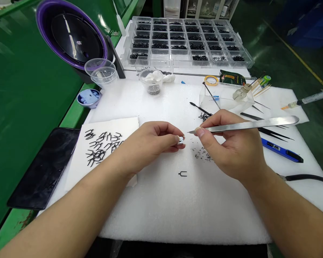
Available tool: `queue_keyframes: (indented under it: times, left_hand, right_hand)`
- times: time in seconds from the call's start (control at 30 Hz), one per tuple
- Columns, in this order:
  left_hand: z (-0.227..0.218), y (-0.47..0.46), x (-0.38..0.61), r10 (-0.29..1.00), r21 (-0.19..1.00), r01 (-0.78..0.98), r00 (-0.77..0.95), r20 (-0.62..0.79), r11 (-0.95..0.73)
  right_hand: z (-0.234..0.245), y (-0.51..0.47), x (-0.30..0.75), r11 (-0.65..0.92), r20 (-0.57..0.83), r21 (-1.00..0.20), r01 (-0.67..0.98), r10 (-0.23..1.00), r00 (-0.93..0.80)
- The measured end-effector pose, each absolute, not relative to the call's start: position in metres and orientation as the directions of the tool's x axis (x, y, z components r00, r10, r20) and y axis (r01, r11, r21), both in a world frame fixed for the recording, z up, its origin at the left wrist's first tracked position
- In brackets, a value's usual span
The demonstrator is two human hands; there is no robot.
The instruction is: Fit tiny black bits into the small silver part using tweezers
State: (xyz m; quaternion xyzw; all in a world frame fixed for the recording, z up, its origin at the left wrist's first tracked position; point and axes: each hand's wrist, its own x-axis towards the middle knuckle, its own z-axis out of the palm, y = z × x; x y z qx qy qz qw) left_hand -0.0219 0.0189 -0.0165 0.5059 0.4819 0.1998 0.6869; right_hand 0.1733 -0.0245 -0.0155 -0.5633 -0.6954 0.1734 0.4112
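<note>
My left hand [161,139] pinches a small shiny metal piece [181,140] between thumb and fingertips. In my right hand [228,147] is a slim silver metal tool [253,124], held like a pen. Its pointed tip faces the metal piece, with a small gap between them. Just below the hands, one black fork-shaped part [182,173] lies on the white foam sheet [177,208]. Tiny metal bits [201,154] are scattered under my right hand. More black fork-shaped parts [99,147] lie on a white pad [80,172] beside my left forearm.
Behind stands a clear compartment box [188,63] of black parts. A purple-rimmed fan [72,36], clear cups [103,75] and a dark tablet [43,168] are left. Right are black tweezers [274,134], a blue pen-like tool [282,150], a syringe [309,98] and a glass bottle [240,93].
</note>
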Motion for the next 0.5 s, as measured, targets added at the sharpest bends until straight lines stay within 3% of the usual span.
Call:
queue_keyframes:
  times: [0.5]
  left_hand:
    - [-0.0170,0.0185,-0.0221,0.761,0.886,0.242,0.454,-0.464,0.396]
  right_hand:
    - [-0.0156,-0.0251,0.1743,0.312,0.377,-0.700,0.642,0.926,-0.039]
